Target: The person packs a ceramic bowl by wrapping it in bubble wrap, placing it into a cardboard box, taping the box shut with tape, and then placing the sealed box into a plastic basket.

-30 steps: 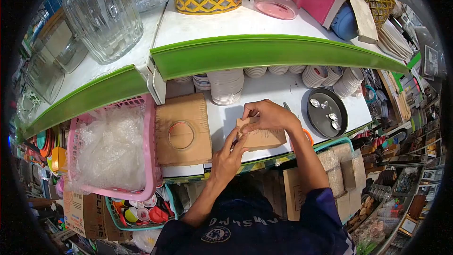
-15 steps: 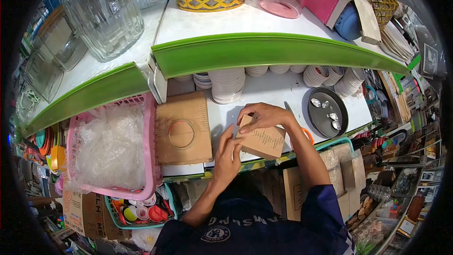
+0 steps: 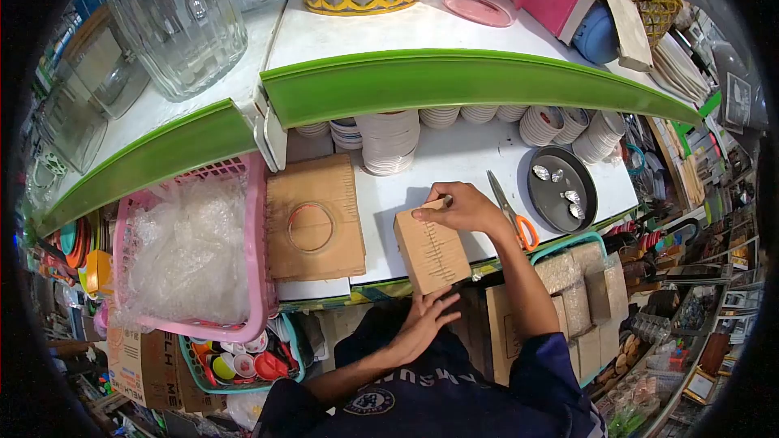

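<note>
A small cardboard box (image 3: 432, 251) stands tilted over the white shelf's front edge, a line of dark marks running down its face. My right hand (image 3: 464, 209) grips its upper end, thumb on the near face. Below the box, my left hand (image 3: 426, 324) has its fingers spread, the fingertips at the lower edge; whether they touch it I cannot tell. To the right lie scissors (image 3: 526, 232) with orange handles. Beyond them a dark round pan (image 3: 561, 199) holds several shiny silver pieces. A roll of tape (image 3: 311, 227) rests on flat cardboard (image 3: 345, 251) at the left.
A pink basket (image 3: 261, 259) of clear plastic wrap stands at the left. Stacked white dishes (image 3: 389, 142) line the shelf's back, under a green-edged upper shelf (image 3: 471, 81). Below are a teal basket (image 3: 300, 349) of colourful items and, at the right, a teal crate (image 3: 596, 243) of wrapped packages.
The box has turned more upright and shifted slightly left. My left hand has moved down from its left side to below it, fingers now spread. More of the scissors shows.
</note>
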{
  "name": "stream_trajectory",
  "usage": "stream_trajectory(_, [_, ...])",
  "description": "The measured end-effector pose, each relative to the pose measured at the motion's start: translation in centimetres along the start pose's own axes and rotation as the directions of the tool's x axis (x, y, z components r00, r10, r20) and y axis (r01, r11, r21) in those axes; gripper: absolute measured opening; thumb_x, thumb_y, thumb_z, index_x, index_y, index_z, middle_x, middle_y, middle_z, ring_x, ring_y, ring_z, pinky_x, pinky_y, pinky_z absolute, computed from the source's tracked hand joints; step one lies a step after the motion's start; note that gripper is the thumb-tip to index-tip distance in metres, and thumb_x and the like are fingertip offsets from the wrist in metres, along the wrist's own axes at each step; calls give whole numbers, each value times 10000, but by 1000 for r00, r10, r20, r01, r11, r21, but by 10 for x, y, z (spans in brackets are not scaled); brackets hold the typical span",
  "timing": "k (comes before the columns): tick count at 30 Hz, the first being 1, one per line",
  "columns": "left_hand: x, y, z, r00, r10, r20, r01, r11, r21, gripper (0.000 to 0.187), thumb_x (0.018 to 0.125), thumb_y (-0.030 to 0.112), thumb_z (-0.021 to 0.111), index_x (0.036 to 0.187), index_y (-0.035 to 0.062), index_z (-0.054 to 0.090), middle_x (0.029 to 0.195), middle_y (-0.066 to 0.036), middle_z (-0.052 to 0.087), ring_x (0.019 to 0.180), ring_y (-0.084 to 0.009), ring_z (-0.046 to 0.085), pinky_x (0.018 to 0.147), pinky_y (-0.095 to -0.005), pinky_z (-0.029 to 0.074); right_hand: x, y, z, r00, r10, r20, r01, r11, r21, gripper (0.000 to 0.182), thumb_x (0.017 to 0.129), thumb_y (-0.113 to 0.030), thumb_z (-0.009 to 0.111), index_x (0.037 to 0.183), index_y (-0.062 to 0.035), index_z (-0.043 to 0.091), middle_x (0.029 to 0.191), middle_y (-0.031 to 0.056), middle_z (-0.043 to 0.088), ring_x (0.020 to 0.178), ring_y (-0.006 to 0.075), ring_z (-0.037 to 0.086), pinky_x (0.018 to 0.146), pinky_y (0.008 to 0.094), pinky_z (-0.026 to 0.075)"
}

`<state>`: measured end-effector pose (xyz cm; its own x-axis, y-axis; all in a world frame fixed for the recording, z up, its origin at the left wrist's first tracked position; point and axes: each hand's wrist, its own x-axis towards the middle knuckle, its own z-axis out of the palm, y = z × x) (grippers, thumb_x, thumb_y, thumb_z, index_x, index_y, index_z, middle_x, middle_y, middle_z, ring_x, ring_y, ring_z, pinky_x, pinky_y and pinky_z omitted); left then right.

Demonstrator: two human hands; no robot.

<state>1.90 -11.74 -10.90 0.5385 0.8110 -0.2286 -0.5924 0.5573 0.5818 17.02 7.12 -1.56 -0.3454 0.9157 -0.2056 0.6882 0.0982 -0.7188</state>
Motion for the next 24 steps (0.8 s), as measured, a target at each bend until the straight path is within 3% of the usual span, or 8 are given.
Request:
stream_trajectory(4, [-3, 8, 1, 996, 61, -71, -73, 981, -178, 463, 1054, 394, 389, 1471, 203, 328, 1543, -33, 316, 1439, -272, 273, 1193, -518, 207, -19, 1, 12, 983, 146, -113, -140, 988, 58, 469, 792, -472, 787, 804, -22, 653, 712, 79, 659, 680, 136, 603, 646, 299, 485])
stream_trajectory(7, [-6, 12, 4, 975, 22, -220, -69, 975, -210, 415, 1055, 322, 427, 1440, 180, 360, 1501, -22, 365, 1399, -218, 333, 1192, -492, 228, -38, -6, 17, 967, 147, -208, -130, 987, 92, 463, 793, -455, 790, 789, -19, 634, 704, 72, 648, 674, 133, 585, 645, 299, 481])
stream_trajectory(12, [-10, 16, 3, 966, 14, -259, -52, 989, -141, 421, 1021, 210, 502, 1416, 138, 375, 1451, -31, 415, 1358, -178, 380, 1174, -447, 265, -61, -1, 36, 930, 123, -345, -63, 981, 181, 480, 814, -413, 779, 779, 25, 586, 668, 111, 599, 605, 169, 568, 574, 335, 470])
stream_trajectory(17, [-23, 22, -4, 952, 21, -307, -49, 995, -85, 437, 986, 146, 536, 1394, 82, 394, 1408, -64, 465, 1337, -190, 415, 1148, -424, 302, -87, 2, 52, 894, 111, -435, 5, 967, 256, 467, 832, -373, 780, 777, 20, 535, 742, 107, 581, 618, 128, 514, 559, 322, 450])
stream_trajectory(19, [-30, 32, -3, 957, 36, -289, -69, 992, -101, 501, 933, 67, 613, 1384, 51, 396, 1331, -81, 528, 1250, -172, 498, 1076, -387, 378, -102, -4, 52, 915, 108, -388, -6, 967, 256, 418, 875, -352, 744, 873, 3, 523, 792, 90, 604, 636, 124, 509, 566, 306, 445])
stream_trajectory(21, [-38, 26, -16, 954, 72, -290, -95, 993, -66, 586, 884, 81, 662, 1394, 21, 379, 1321, -104, 521, 1243, -180, 489, 1041, -370, 398, -116, -7, 56, 949, 121, -290, 39, 870, 492, 369, 926, -330, 689, 970, -24, 487, 866, 94, 631, 723, 142, 549, 639, 306, 469])
stream_trajectory(22, [-41, 26, -23, 953, 98, -286, -89, 995, 44, 636, 848, 97, 691, 1396, 19, 377, 1312, -103, 519, 1237, -180, 483, 1040, -360, 391, -124, -11, 51, 977, 158, -141, -57, 837, 544, 352, 965, -307, 633, 1145, -39, 493, 1006, 143, 647, 954, 209, 618, 801, 328, 497])
stream_trajectory(24, [-45, 28, -30, 950, 103, -295, -60, 987, 150, 738, 765, 132, 745, 1392, 14, 376, 1292, -97, 514, 1218, -178, 471, 1042, -339, 375, -130, -16, 50, 986, 104, -134, -18, 851, 526, 411, 976, -331, 606, 1243, -45, 480, 1096, 181, 632, 1076, 247, 593, 886, 351, 475])
